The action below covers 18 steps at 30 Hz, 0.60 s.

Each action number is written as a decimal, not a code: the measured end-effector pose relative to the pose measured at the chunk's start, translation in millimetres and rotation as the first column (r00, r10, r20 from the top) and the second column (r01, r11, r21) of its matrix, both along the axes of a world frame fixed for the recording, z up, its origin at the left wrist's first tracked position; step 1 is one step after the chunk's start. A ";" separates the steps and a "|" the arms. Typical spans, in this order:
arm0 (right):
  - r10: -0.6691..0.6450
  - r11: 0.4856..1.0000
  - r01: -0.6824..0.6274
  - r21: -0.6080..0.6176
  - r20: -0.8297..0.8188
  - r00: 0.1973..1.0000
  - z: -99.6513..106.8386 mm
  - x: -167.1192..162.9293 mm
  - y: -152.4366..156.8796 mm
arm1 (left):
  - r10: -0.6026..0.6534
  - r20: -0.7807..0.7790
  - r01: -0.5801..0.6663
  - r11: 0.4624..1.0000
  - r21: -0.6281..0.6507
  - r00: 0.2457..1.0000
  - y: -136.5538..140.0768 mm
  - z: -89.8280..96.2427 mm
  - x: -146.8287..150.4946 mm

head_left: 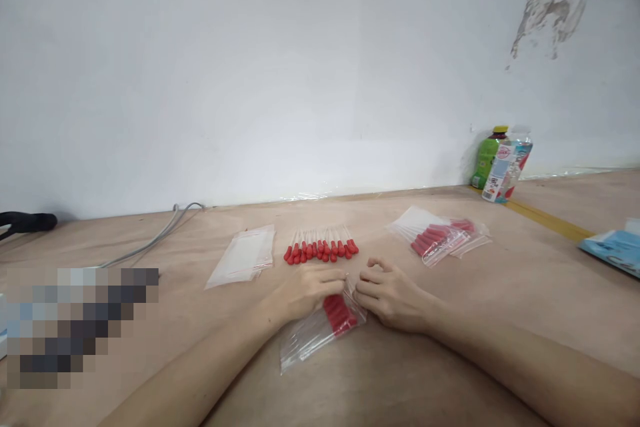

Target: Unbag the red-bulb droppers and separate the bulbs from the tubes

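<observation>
A clear zip-lock bag (311, 341) lies on the table in front of me, holding several red-bulbed droppers (340, 315). My left hand (313, 290) grips the bag's upper edge, fingers closed. On the opposite side my right hand (387, 295) pinches the bag's edge with curled fingers. Just beyond my hands is a row of loose droppers (320, 250), red bulbs towards me and clear tubes pointing to the wall. Left of them rests a stack of flat zip-lock bags (243, 257). Over to the right, filled bags of droppers (440, 240) overlap in a pile.
Two bottles, one green (484, 160) and one clear with a label (507, 170), stand by the wall at right. A blue packet (614, 250) lies at the far right edge. Grey cables (157, 237), a black object (30, 221) and a pixelated area occupy the left.
</observation>
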State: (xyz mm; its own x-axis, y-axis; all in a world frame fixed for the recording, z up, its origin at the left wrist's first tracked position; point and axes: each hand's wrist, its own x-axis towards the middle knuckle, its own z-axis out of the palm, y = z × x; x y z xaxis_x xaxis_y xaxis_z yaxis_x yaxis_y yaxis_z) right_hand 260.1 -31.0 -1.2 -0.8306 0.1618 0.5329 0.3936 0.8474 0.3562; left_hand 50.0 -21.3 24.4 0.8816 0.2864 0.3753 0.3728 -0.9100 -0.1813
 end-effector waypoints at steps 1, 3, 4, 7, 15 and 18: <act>-0.006 1.000 0.006 -0.029 -0.004 1.000 0.2 1.7 0.6 | 0.019 0.048 -0.018 1.000 -0.015 0.999 1.2 2.3 -3.1; -0.006 0.992 0.004 -0.126 -0.010 1.000 1.4 5.2 0.5 | 0.048 0.139 -0.040 0.997 -0.063 0.989 3.5 6.4 -8.8; 0.008 0.981 -0.009 -0.191 -0.010 1.000 2.3 6.5 -0.2 | 0.055 0.164 -0.040 0.995 -0.090 0.985 4.0 8.2 -10.7; 0.055 0.903 -0.062 -0.424 -0.028 0.998 4.9 8.2 -3.1 | 0.036 0.168 -0.014 0.991 -0.130 0.985 1.9 13.2 -10.1; -0.143 0.602 -0.142 -0.786 -0.281 0.949 -3.0 -2.9 -0.4 | 0.263 0.131 -0.208 0.920 -0.333 0.956 -25.4 13.3 -3.2; -0.192 0.581 -0.120 -0.805 -0.278 0.941 -4.7 -7.2 -0.1 | 0.326 0.088 -0.250 0.848 -0.468 0.941 -42.2 2.1 -18.4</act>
